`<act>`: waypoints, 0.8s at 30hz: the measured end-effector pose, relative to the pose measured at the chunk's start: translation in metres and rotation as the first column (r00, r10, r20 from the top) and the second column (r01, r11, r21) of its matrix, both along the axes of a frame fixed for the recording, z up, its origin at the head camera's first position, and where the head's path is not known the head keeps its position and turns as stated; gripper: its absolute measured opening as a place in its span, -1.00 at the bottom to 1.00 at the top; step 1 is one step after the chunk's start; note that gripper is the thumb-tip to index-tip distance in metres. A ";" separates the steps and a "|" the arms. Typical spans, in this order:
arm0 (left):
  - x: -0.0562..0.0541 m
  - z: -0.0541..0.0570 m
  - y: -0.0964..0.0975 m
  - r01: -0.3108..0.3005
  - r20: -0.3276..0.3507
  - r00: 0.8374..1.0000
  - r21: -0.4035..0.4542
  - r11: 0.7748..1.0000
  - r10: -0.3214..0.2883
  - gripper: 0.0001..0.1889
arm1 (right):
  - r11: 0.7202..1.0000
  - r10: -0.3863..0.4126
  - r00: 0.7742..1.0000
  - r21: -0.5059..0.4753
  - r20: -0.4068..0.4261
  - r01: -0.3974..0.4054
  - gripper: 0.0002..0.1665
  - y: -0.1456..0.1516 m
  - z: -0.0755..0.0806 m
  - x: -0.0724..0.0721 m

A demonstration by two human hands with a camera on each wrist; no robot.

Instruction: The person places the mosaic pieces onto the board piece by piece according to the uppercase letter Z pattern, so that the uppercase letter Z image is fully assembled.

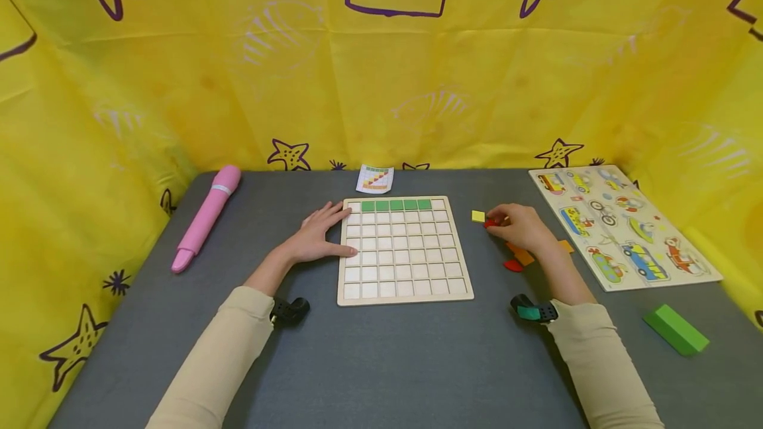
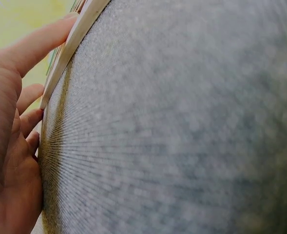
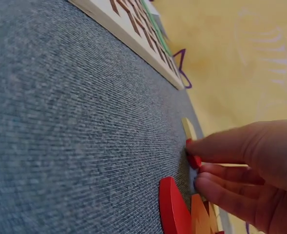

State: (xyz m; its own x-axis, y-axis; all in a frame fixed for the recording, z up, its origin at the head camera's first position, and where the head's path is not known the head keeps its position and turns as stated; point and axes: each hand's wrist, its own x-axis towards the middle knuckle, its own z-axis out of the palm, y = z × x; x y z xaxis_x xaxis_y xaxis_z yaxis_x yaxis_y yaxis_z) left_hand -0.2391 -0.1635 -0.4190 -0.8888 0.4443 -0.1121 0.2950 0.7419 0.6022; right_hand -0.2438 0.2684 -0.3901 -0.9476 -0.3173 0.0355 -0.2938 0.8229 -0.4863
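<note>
A wooden grid board lies in the middle of the table in the head view, with a row of several green squares along its far edge. My left hand rests on the board's left side, fingers extended and thumb on the rim. To the right of the board, my right hand pinches a small red piece between thumb and fingers, close to the table. Just beside that piece is a yellow square. Another red piece and several orange pieces lie under and near the right hand, partly hidden.
Behind the board sits a small card with a coloured grid pattern. A picture puzzle board and a green block are at the right. On the left lies a long pink object. Yellow patterned cloth surrounds the table.
</note>
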 end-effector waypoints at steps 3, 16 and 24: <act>0.000 0.000 0.000 0.002 -0.002 1.000 0.000 1.000 -0.002 0.04 | 1.000 -0.004 1.000 -0.003 0.009 0.004 -0.69 -0.002 0.001 0.002; 0.000 0.002 0.001 -0.003 0.001 1.000 0.002 1.000 0.003 0.04 | 1.000 -0.002 0.999 -0.002 0.046 0.002 -0.71 0.001 0.003 0.008; 0.001 0.003 0.001 -0.005 0.008 1.000 -0.002 1.000 0.005 0.04 | 1.000 0.011 1.000 0.006 0.007 -0.011 -0.63 -0.003 -0.002 0.007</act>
